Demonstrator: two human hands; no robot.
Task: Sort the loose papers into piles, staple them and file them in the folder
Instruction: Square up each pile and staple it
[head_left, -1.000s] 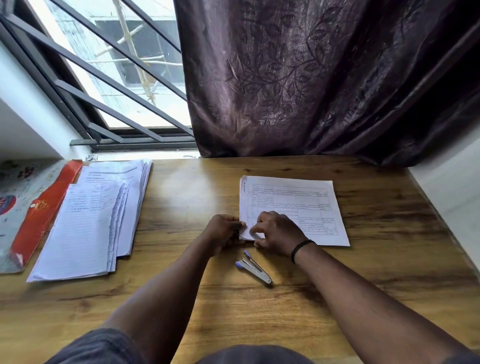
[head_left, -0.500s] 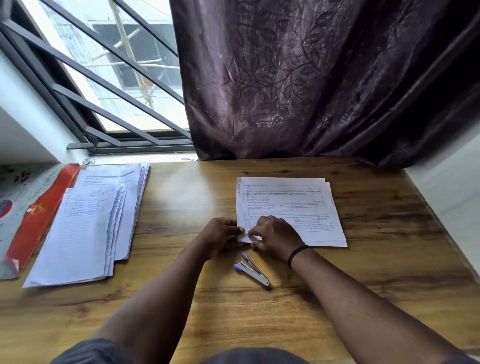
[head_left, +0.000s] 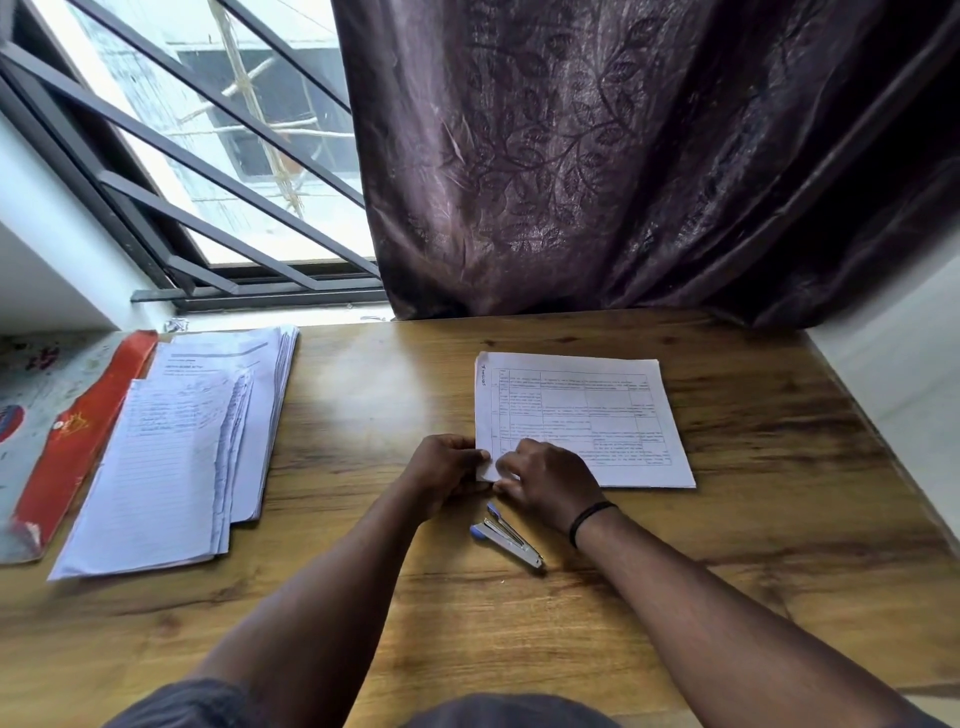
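A thin sheaf (head_left: 582, 421) of printed sheets lies flat on the desk (head_left: 779, 519), just past centre toward one o'clock, and both hands meet at its near-left corner. The left hand (head_left: 447, 473) has curled fingers pinching the corner's edge from the left; the right hand (head_left: 550, 480) pinches the same corner from the right, knuckles resting on the page. The stapler (head_left: 506, 535), small and blue-tipped, lies just below the hands toward six o'clock, untouched. A taller stack (head_left: 182, 441) of loose papers sits well apart at nine o'clock, partly overlapping a red folder (head_left: 72, 441) at the desk's left edge. The sheaf looks light and limp; its sheets will likely slide against one another and fan out if lifted by one edge, so the corner seems the right place to hold, with edges squared before the stapler bites. The paper creases easily, so a gentle pinch should do.
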